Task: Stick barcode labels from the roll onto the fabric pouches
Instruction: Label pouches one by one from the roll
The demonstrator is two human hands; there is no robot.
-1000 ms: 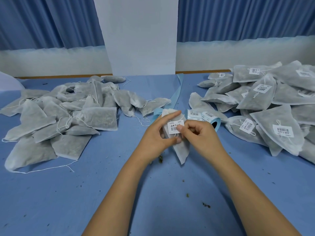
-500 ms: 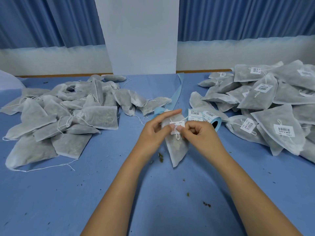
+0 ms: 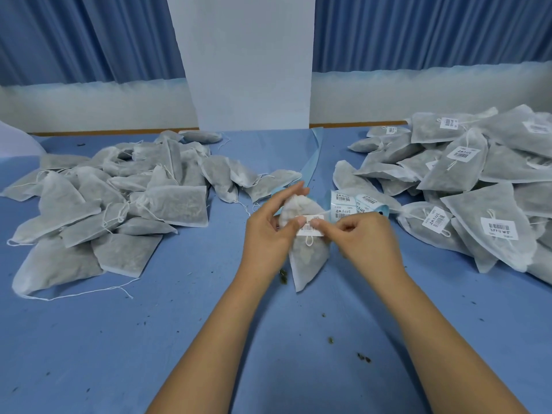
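Note:
A grey fabric pouch [image 3: 307,261] hangs between my hands above the middle of the blue table, its point downwards. A white barcode label [image 3: 310,225] lies across its upper part. My left hand [image 3: 268,231] holds the pouch, thumb pressed on the label's left end and fingers behind the top. My right hand [image 3: 361,234] pinches the label's right end against the pouch. The label roll [image 3: 358,206], white labels on light blue backing, lies on the table just behind my right hand.
A heap of unlabelled pouches [image 3: 113,201] covers the table's left side. Labelled pouches [image 3: 478,189] are piled on the right. A strip of blue backing [image 3: 313,162] trails to the back. A white pillar [image 3: 248,61] stands behind. Small crumbs [image 3: 363,357] dot the cloth.
The label has gone from held upright in front of the pouch to lying flat across it. The pouch has turned and dropped a little, and my thumbs now press on the label.

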